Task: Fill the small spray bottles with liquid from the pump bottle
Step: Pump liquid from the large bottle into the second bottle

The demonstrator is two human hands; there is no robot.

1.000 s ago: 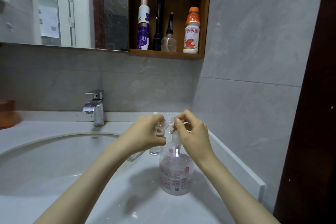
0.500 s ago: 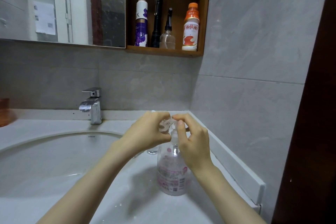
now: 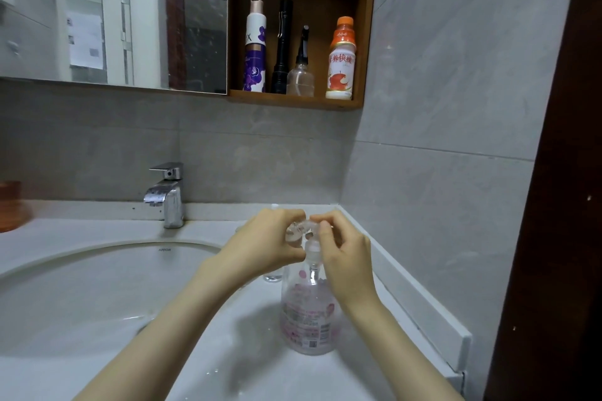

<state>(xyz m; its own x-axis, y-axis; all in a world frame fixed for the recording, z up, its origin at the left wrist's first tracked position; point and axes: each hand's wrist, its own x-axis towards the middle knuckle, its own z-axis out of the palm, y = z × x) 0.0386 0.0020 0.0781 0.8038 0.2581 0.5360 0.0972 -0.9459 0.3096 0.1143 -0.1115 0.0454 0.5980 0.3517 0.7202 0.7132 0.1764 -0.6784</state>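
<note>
Left hand grip: the left hand [image 3: 264, 244] curls round a small spray bottle [image 3: 293, 233] and holds it tight. The little bottle is clear and tipped, with its open end up at the spout.
Right hand grip: the right hand [image 3: 347, 257] has its fingers bent over the top of the pump bottle [image 3: 309, 319], ready to push down.
Where the bottles are: both are near, to the right of the sink [image 3: 81, 286]. The pump bottle stands up on the counter [image 3: 228, 368], and the small one is in the air just beside its spout.
Another small clear thing: it sits on the counter behind the left wrist [image 3: 272, 277], mostly hidden, so I cannot tell what it is.
What could go wrong: the little mouth is tiny. If it slips off the spout, the liquid may squirt onto the fingers or the counter. A hard push on one side may tip the big bottle. Wet fingers may let the little bottle slide.
Counter: white, smooth and shiny, so it may be slippery.
Room: a bathroom with grey tile walls [image 3: 439, 107]. A silver tap [image 3: 166, 195] stands far and left. A mirror [image 3: 114, 10] hangs above it, and a wooden shelf [image 3: 293, 101] with four bottles hangs far and up.
</note>
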